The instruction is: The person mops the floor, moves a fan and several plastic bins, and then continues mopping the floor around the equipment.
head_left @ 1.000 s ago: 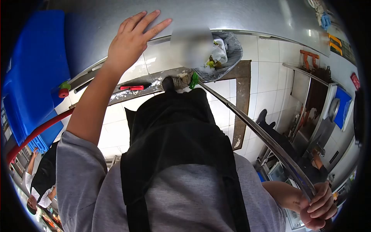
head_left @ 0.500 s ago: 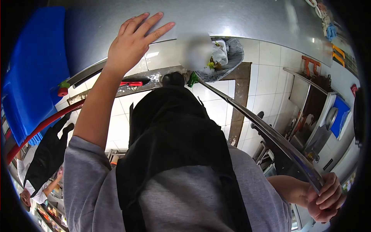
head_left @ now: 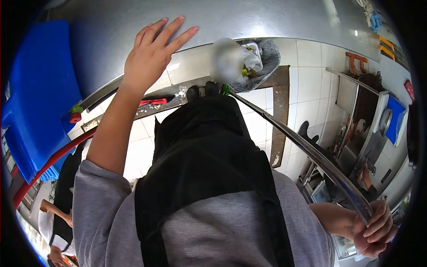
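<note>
Your left hand (head_left: 151, 53) is flat and spread open on the steel counter (head_left: 267, 18), while your right hand (head_left: 373, 229) is clamped round the metal mop handle (head_left: 307, 153) running down to the floor by your feet.

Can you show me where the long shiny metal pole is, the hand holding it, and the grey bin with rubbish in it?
Long shiny metal pole (head_left: 307, 153): head view, middle of its shaft.
Right hand (head_left: 373, 229): head view, knuckles wrapped round the pole's end.
Grey rubbish bin (head_left: 268, 60): head view, its right wall.
</note>
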